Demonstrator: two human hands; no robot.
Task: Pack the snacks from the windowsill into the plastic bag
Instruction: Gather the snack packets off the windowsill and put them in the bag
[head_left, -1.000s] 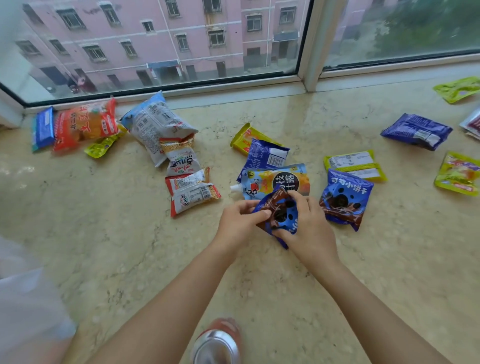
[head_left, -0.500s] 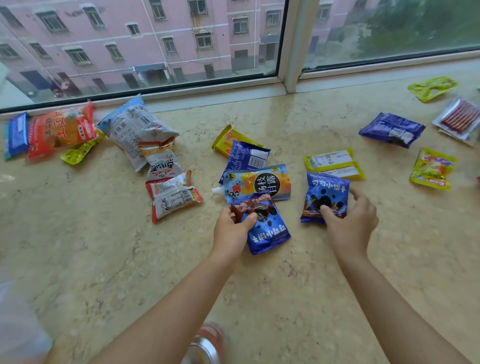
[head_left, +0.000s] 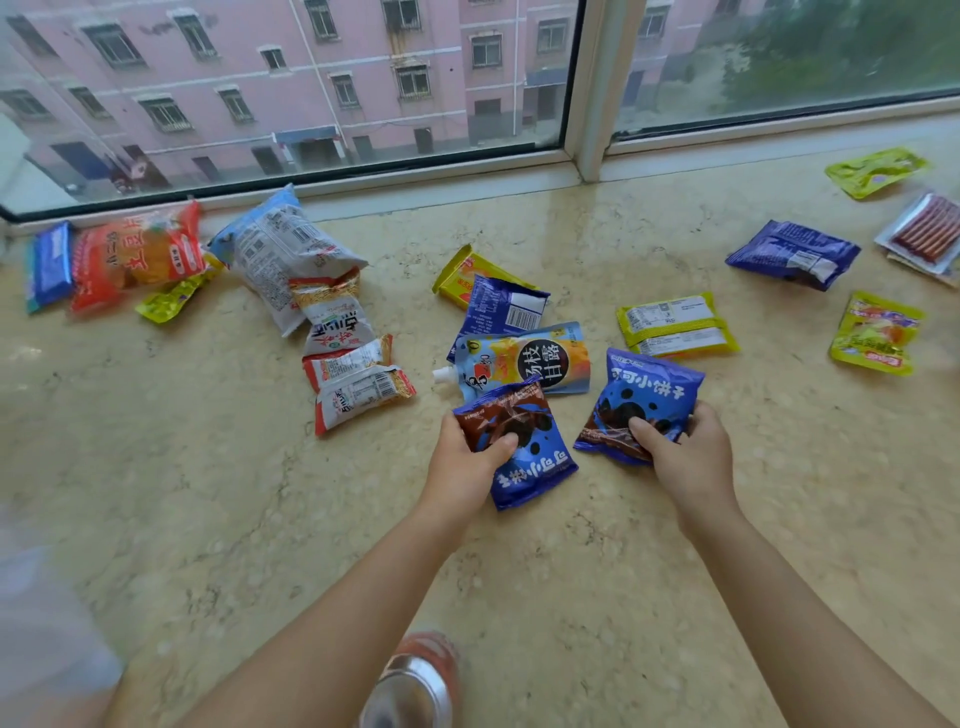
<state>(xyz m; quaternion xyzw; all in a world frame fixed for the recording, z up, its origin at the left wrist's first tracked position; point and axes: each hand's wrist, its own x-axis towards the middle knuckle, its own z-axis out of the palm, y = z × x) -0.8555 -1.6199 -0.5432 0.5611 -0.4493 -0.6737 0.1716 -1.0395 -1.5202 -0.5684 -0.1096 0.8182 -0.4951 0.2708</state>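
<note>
My left hand (head_left: 465, 462) grips a blue cocoa-biscuit packet (head_left: 524, 457) at its left edge, thumb on top. My right hand (head_left: 685, 452) grips a second blue cocoa-biscuit packet (head_left: 649, 395) at its lower right corner. Both packets lie low over the marble windowsill (head_left: 208, 467). Just behind them lies a spouted drink pouch (head_left: 524, 361) with a dark blue packet (head_left: 501, 312) and a yellow packet (head_left: 460, 273) behind it. A pale blurred patch at the lower left edge may be the plastic bag (head_left: 36, 623).
Left group: a blue bar (head_left: 49, 265), an orange packet (head_left: 137, 254), a large white-blue bag (head_left: 270, 249), red-white noodle packets (head_left: 358, 384). Right: a yellow-green packet (head_left: 675, 325), a purple packet (head_left: 792, 254), yellow pouches (head_left: 875, 332), a sausage pack (head_left: 927, 231). A metal can (head_left: 410, 686) stands near the front edge.
My right hand let go of the first blue packet, moved right and took hold of the second one. My left hand kept its hold on the first packet.
</note>
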